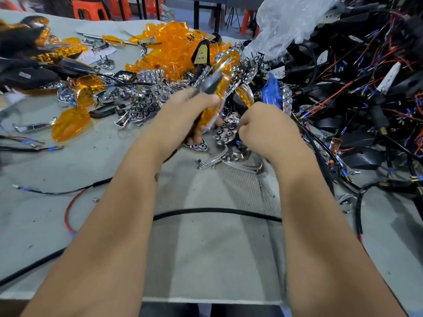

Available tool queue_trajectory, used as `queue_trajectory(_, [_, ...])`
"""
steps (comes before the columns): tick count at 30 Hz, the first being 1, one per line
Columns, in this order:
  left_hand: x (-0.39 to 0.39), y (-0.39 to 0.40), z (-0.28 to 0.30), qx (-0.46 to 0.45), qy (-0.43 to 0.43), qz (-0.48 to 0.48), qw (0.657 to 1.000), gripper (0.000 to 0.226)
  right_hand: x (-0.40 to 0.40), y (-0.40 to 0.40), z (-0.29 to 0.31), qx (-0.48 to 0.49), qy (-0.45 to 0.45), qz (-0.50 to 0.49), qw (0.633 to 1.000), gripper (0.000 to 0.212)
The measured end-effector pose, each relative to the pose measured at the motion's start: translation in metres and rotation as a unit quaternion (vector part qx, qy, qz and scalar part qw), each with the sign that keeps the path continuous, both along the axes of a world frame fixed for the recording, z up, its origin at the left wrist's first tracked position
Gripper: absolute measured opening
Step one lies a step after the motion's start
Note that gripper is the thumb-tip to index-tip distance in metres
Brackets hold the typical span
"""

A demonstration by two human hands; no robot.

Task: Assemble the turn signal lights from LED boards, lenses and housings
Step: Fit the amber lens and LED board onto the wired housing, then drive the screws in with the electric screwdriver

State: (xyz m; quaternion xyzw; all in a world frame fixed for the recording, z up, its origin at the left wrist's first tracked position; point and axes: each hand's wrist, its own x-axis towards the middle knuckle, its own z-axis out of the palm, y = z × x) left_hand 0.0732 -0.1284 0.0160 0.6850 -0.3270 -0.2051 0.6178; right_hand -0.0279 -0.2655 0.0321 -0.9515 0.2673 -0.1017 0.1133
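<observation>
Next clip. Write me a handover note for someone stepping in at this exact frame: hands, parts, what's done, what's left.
Left hand: grips an amber lens unit with chrome trim, raised over the parts.
Right hand: fingers curled at the chrome reflector pieces; whether it holds one cannot be told.
Parts: loose amber lenses piled at the back centre, one amber lens lying alone to the left, black housings with wires heaped on the right.
Done: some amber-and-black units lie at far left, seemingly assembled.
Left: finish the unit in hand; most of the piles remain unassembled.
</observation>
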Motion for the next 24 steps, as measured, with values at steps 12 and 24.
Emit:
queue_trajectory(12, [0.018, 0.013, -0.011, 0.162, -0.143, 0.325, 0.921, 0.039, 0.003, -0.006, -0.006, -0.001, -0.022, 0.012, 1.000, 0.032])
queue_trajectory(24, [0.004, 0.006, 0.000, -0.035, -0.032, 0.165, 0.985, 0.030, -0.003, -0.003, 0.001, 0.115, -0.031, 0.085, 0.989, 0.033])
